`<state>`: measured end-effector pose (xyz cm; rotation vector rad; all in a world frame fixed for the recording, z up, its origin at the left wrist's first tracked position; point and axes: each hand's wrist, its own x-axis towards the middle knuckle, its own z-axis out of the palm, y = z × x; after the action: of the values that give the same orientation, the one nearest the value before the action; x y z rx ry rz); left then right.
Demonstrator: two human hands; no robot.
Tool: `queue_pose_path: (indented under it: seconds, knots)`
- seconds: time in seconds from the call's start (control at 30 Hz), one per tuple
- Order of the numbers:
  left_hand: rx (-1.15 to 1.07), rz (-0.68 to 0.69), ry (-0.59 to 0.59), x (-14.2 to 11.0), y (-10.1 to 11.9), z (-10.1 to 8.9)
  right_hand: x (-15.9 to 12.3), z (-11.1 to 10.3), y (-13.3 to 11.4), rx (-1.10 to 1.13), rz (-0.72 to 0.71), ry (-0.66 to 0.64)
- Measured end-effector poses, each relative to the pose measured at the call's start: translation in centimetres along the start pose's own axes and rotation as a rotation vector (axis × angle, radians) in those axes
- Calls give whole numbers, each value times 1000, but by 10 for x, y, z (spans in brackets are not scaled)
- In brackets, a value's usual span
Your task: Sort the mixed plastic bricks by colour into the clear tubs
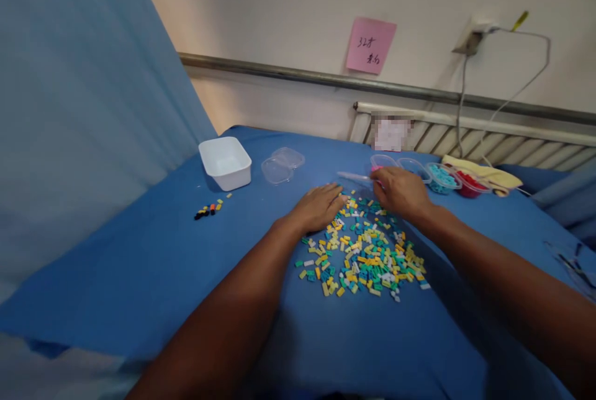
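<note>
A heap of several small yellow, green, blue and white bricks (365,254) lies on the blue cloth (139,276). My left hand (319,206) rests flat at the heap's far left edge, fingers stretched out over a few bricks. At the heap's far right edge my right hand (400,192) is closed around clear tweezers (354,176), whose tip points left. Just behind that hand stands a small clear tub with pink pieces (382,163).
A white tub (226,163) and two clear lids (282,165) sit at the back left. A few black, orange and yellow bricks (208,208) lie near it. Tubs of teal (441,177) and red pieces (470,184) stand right. A pale blue curtain (69,108) hangs left.
</note>
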<state>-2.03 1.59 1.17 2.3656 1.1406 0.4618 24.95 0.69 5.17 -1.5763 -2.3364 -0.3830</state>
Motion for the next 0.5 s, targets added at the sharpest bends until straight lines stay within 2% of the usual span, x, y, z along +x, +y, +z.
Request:
queue_pose_path:
  seconds: [0.13,0.23,0.3,0.37,0.43,0.5]
  knots:
    - [-183,115,40,-8,13,-3,-37,6,-11,68,28,-51]
    - [-309,12,135,-15,18,-7,-63,-3,-14,135,-2,-69]
    - [-335,2,247,-15,17,-10,-78,-10,-7,213,8,-27]
    - [-301,62,305,-10,13,-11,-90,-15,5,247,68,52]
    - [-199,79,227,-3,9,-10,-99,-16,16,179,154,89]
    - [-91,49,71,2,8,-7,-108,-14,21,83,222,57]
